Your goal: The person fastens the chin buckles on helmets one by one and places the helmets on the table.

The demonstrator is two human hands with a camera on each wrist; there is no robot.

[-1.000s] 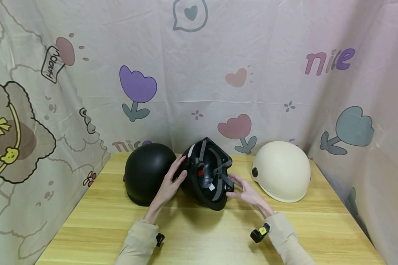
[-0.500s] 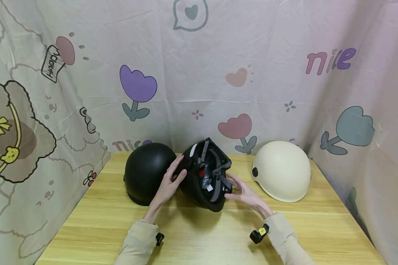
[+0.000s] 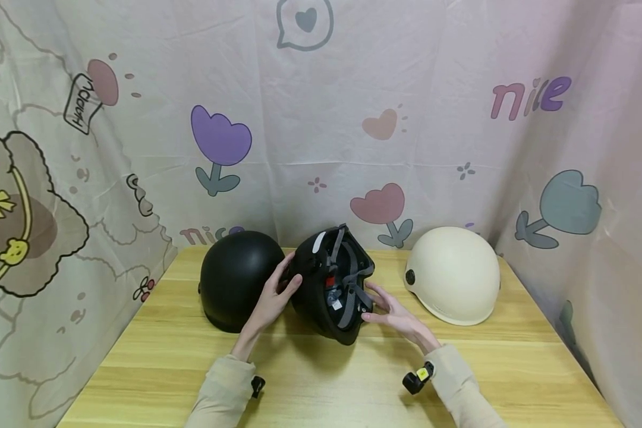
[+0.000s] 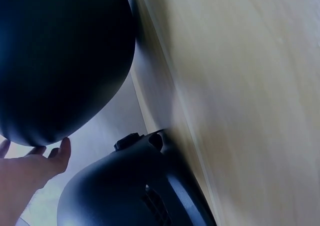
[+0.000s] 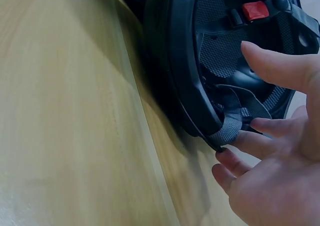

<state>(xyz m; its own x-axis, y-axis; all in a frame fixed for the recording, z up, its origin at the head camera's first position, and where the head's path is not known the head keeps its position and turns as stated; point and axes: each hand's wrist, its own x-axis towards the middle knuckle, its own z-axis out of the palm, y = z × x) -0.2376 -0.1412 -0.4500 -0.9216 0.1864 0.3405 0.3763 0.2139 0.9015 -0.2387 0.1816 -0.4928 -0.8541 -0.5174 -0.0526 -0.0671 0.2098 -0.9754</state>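
In the head view a black helmet (image 3: 314, 300) is tipped up, its hollow side facing right and toward me, showing grey straps (image 3: 351, 279) and a red buckle (image 3: 330, 282). My left hand (image 3: 270, 300) touches its outer shell, fingers extended and thumb apart; the left wrist view has those fingertips (image 4: 64, 148) against the dark dome. On the other side, my right hand (image 3: 398, 313) supports the rim. Its fingers lie loosely extended at the strap and rim edge, with the thumb (image 5: 275, 66) spread before the padded inside.
Another black helmet (image 3: 235, 279) stands dome up at the left, close by my left hand. A cream helmet (image 3: 455, 276) stands at the right. All are on a wooden table (image 3: 321, 392) before a printed curtain (image 3: 310, 107).
The tipped black helmet has turned a little, so its hollow side faces more to the right and looks narrower. My right hand has shifted slightly left with it; the left stays on the shell.
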